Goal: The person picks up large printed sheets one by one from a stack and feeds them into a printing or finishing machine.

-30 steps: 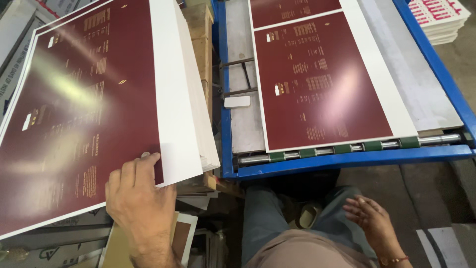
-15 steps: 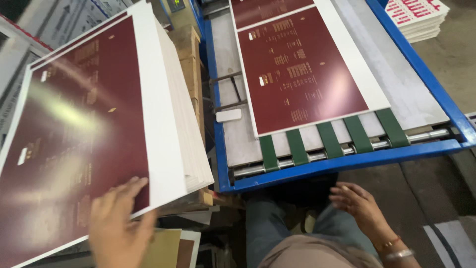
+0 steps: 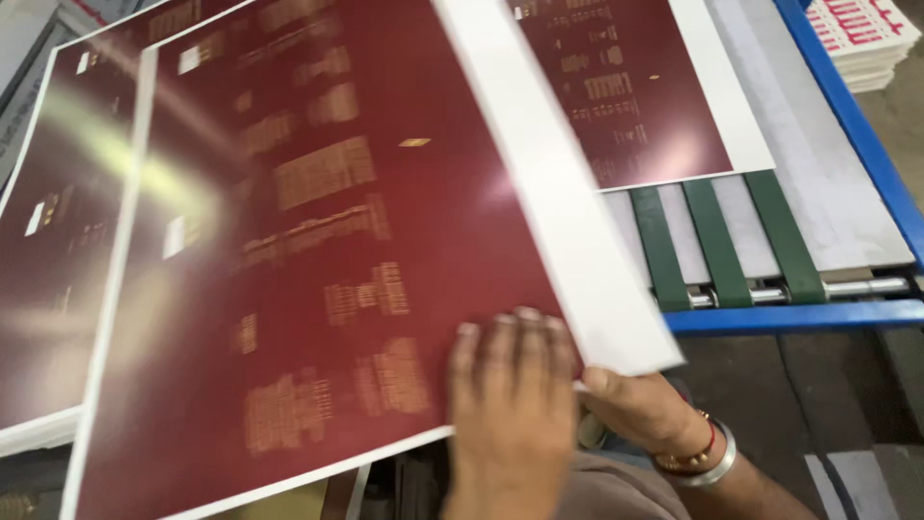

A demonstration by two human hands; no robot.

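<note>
Dark red printed sheet (image 3: 318,250), large and glossy with gold lettering and a white margin down its right side, is held up at a slant and fills most of the view. Its lower edge rests in both hands. The left hand (image 3: 510,404) lies flat on the red face near the sheet's bottom right corner, fingers spread and pressing on top, thumb hidden beneath, so it grips the sheet's edge. The right hand (image 3: 640,409) sits just under that same corner, below the white margin, mostly covered by the sheet; it seems to pinch the corner from beneath, though its fingers cannot be seen. A metal bangle and a thin red-and-gold band (image 3: 698,457) circle its wrist.

Left of the held sheet, and partly under it, lies a stack of matching red sheets (image 3: 58,289) with white borders. Beyond the sheet's upper right edge, another red printed sheet (image 3: 645,96) lies flat on the blue-framed machine bench (image 3: 847,116), touching three green conveyor belts (image 3: 722,241) that run down to a steel roller (image 3: 857,287). At the far right, past the blue frame, sits a pile of white cards with red print (image 3: 866,39).
</note>
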